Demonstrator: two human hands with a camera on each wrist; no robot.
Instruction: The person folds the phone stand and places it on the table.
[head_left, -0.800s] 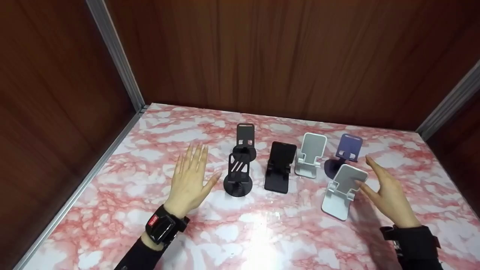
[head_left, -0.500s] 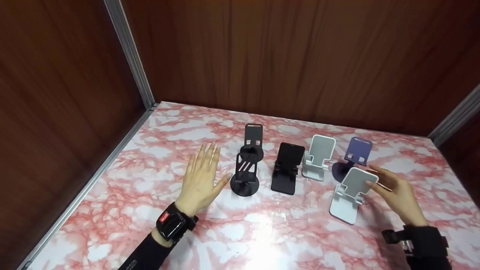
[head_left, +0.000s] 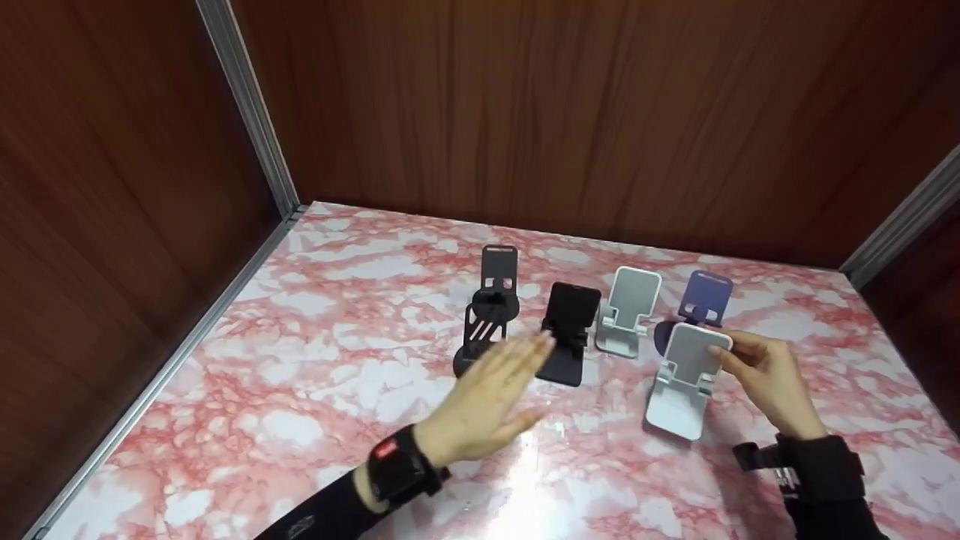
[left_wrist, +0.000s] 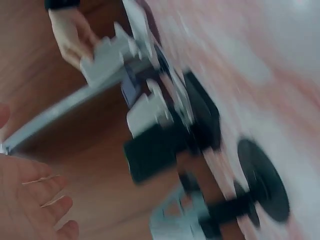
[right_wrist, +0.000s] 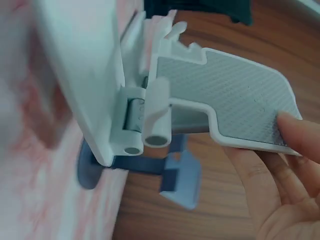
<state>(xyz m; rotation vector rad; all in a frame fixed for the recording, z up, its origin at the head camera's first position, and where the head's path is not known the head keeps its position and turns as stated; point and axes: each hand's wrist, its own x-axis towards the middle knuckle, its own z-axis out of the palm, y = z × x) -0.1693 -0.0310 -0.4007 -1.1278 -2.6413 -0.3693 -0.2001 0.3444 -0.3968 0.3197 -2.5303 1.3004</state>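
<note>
My right hand (head_left: 772, 382) pinches the upper side edge of a white phone stand (head_left: 679, 409), thumb on its grey pad. In the right wrist view the stand's grey padded plate (right_wrist: 240, 95) and hinge show close up, its base plate tilted beside the table surface. My left hand (head_left: 484, 409) reaches rightward with straight fingers and holds nothing. In the head view it overlaps the slotted black phone stand (head_left: 463, 364), and its fingertips overlap the edge of a black folding phone stand (head_left: 572, 311).
A second white phone stand (head_left: 636, 289) and a purple round-based one (head_left: 706, 296) stand behind the held one. Another dark round-based stand (head_left: 498, 262) is at the back left. Brown wood-look panels (head_left: 562, 112) enclose the red-and-white marbled table (head_left: 337, 315).
My right thumb and fingers have closed onto the front white phone stand. My left hand has swung right, from beside the slotted black stand to in front of it.
</note>
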